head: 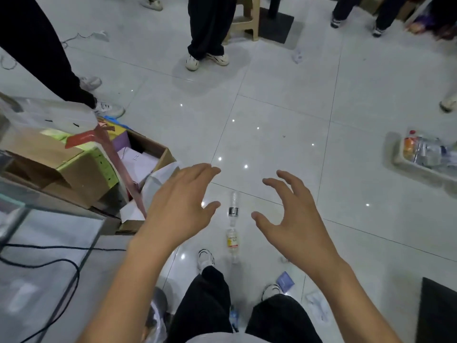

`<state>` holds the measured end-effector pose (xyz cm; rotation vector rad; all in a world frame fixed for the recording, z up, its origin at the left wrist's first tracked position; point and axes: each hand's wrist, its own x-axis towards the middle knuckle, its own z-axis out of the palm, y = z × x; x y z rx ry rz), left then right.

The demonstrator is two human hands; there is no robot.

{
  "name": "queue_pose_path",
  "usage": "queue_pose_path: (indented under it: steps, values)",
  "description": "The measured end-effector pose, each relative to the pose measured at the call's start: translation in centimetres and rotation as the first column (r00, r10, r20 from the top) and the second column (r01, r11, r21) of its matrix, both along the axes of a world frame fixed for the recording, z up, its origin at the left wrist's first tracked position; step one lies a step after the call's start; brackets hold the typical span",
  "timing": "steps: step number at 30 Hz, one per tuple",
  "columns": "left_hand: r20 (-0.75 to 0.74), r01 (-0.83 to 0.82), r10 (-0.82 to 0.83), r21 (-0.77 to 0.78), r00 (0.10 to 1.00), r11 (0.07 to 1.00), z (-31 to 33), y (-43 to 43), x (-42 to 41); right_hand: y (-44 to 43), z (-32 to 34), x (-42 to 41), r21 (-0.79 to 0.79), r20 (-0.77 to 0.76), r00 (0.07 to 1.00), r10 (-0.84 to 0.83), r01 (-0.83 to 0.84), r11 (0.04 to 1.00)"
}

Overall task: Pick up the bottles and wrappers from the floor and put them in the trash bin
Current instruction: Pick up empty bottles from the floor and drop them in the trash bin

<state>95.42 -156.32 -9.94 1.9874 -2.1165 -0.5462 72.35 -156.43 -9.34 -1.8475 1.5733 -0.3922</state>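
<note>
Bottles (233, 240) lie on tiles (272, 125) between empty spread hands, left hand (178, 201), right hand (296, 219), near cardboard boxes (81, 169).

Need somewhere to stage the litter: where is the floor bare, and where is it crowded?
Bare floor lies straight ahead, between the cardboard boxes left and the white tray right. Crowded: the clear bottle and yellow-label bottle between left hand and right hand; blue wrapper beside the right shoe.
</note>
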Motion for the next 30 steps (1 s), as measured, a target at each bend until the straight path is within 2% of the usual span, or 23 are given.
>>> queue_pose_path:
  steps: [4, 7, 14, 18, 23, 27, 30]
  values:
    - [-0.045, -0.061, 0.062, 0.032, 0.997, 0.998, -3.9, -2.1, 0.2, -2.2, -3.3, 0.5, 0.032, 0.001, 1.000, -0.003, 0.003, 0.999]
    - [-0.056, -0.128, 0.130, 0.033, 0.990, 0.991, -8.4, -3.0, -0.2, -4.2, -8.0, 0.1, 0.050, 0.000, 1.000, 0.004, -0.004, 0.999]
    - [-0.052, -0.221, 0.224, 0.055, 0.973, 0.974, -25.9, -4.9, -2.1, -7.9, -27.0, -0.1, 0.082, 0.031, 0.998, 0.057, -0.060, 0.995]
    - [-0.016, -0.196, 0.201, 0.153, 0.979, 0.969, -37.6, -6.4, -3.1, -9.1, -38.8, -1.0, 0.096, 0.041, 0.999, 0.005, -0.009, 0.995]
    - [0.031, -0.161, 0.158, 0.195, 0.987, 0.967, -49.7, -9.0, -4.1, -11.2, -52.1, -0.9, 0.069, 0.036, 0.999, -0.038, 0.035, 0.997]
    - [0.136, -0.073, 0.042, 0.229, 0.990, 0.971, -55.9, -10.7, -4.6, -12.0, -60.4, 0.1, 0.066, 0.026, 0.999, -0.033, 0.032, 0.997]
    - [0.220, -0.018, -0.030, 0.213, 0.975, 0.977, -58.3, -12.2, -5.1, -13.0, -64.9, -0.3, 0.078, -0.074, 0.996, 0.048, -0.042, 0.996]
